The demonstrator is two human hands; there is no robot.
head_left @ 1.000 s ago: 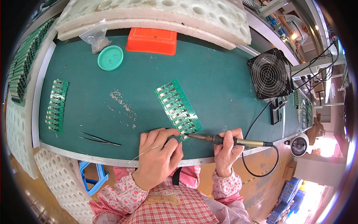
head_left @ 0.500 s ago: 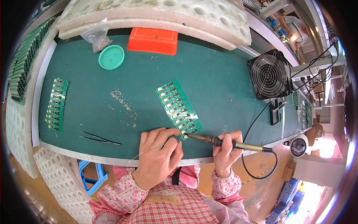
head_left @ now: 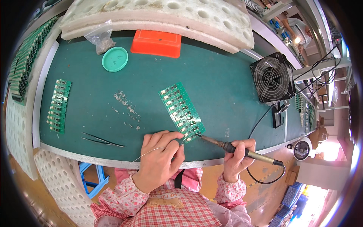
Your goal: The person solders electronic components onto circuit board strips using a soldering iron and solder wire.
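Observation:
A panel of green circuit boards [head_left: 182, 109] lies slanted on the green bench mat, in front of my hands. My left hand [head_left: 158, 159] is closed on a thin solder wire [head_left: 148, 152], its fingers at the panel's near left corner. The wire's loose end trails out to the left. My right hand [head_left: 239, 158] grips a soldering iron [head_left: 227, 145] by its handle; the tip meets the panel near its lower right edge. Left of my left hand lie black tweezers [head_left: 103, 141], and farther back small silvery parts [head_left: 127, 105] are scattered.
A second board panel [head_left: 59, 106] lies at the left. Toward the back are a green lid [head_left: 115, 59], a bag of small parts [head_left: 101, 42], a red bin [head_left: 155, 43] and white foam [head_left: 159, 19]. A black fan [head_left: 273, 77] and an iron stand [head_left: 278, 115] stand at right.
The soldering iron and my right hand have moved right, taking the tip from the panel's lower left toward its right edge. My left hand keeps the wire in nearly the same place.

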